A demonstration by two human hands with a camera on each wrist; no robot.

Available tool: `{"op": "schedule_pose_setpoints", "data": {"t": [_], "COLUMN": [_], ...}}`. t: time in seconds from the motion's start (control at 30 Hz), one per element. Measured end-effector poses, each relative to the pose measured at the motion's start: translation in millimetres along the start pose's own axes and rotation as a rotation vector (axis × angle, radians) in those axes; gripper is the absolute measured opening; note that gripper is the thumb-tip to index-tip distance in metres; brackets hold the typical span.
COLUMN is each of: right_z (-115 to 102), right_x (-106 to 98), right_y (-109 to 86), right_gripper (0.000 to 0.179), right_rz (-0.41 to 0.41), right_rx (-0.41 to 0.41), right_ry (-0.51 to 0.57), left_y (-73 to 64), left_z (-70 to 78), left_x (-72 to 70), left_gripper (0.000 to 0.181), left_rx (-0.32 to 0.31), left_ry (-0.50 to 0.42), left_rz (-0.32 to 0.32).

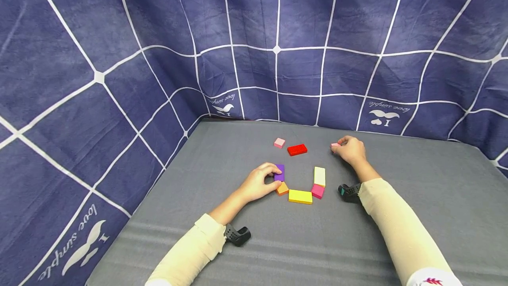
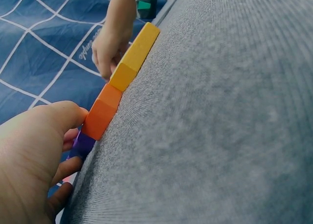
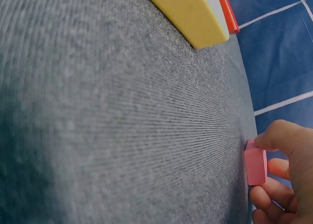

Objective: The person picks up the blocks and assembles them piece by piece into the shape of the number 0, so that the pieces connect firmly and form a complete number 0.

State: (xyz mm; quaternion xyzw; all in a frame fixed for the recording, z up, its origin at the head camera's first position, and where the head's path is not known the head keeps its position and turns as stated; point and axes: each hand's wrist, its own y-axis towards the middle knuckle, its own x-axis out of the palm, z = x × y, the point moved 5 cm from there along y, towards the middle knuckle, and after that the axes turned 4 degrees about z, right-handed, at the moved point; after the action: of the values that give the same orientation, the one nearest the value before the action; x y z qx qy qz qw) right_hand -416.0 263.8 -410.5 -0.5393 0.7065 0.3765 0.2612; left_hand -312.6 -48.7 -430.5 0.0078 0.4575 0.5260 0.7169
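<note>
My left hand (image 1: 259,183) holds the purple block (image 1: 280,172), fingertips over its far part and thumb at its near end. In the left wrist view the thumb also lies right at the edge of the orange block (image 2: 102,111), and part of the purple block is hidden behind it. Farther right, my right hand (image 1: 353,150) pinches a small pink block (image 3: 256,164) between thumb and fingers, low over the grey cloth. A yellow block (image 1: 300,196), a deep pink block (image 1: 318,190) and a cream block (image 1: 319,176) continue from the orange one in a U-shaped row.
Beyond the row lie a red block (image 1: 297,149) and another light pink block (image 1: 279,143). The grey cloth surface (image 1: 309,242) ends at a blue curtain (image 1: 254,69) with white grid lines, behind and to the left.
</note>
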Motion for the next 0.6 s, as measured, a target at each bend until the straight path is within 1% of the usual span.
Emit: {"op": "schedule_pose_setpoints", "data": {"t": [0.2,0.5,0.6], "right_z": [4,-2,-6], "right_x": [0,2,4], "right_y": [-4.1,-16.7,-21.9], "right_gripper": [0.039,0.038,0.037], "right_rz": [-0.005,-0.04,-0.053], "right_rx": [0.059,0.061,0.067], "right_ry": [0.048,0.15,0.167], "left_y": [0.1,0.6,0.0], "left_z": [0.1,-2.2,-2.1], "left_x": [-0.3,0.5,-0.1], "left_gripper": [0.026,0.026,0.026], "left_rx": [0.009,0.008,0.001], "left_ry": [-0.002,0.004,0.0], "left_rz": [0.003,0.007,0.003]}}
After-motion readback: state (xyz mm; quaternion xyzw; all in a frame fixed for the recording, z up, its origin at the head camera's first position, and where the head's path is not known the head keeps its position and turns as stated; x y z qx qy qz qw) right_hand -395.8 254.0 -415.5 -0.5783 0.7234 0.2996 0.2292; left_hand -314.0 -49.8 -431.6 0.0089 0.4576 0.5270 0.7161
